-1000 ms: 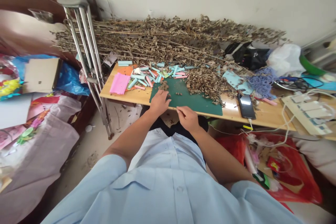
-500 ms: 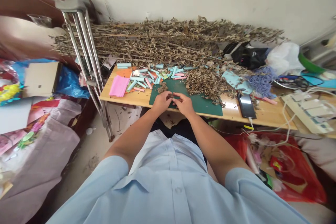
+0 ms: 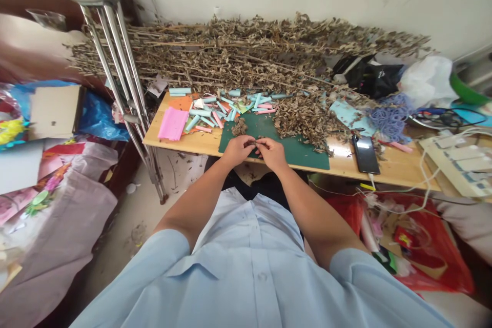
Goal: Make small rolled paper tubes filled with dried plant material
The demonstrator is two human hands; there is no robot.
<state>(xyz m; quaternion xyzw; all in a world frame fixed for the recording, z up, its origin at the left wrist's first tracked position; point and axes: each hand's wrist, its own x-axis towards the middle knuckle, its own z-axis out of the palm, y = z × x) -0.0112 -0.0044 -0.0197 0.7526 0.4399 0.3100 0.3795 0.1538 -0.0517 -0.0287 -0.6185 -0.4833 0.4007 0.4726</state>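
A dark scrap (image 3: 252, 143) between the fingertips (image 3: 259, 141) (partly behind them), too small for a sure name.
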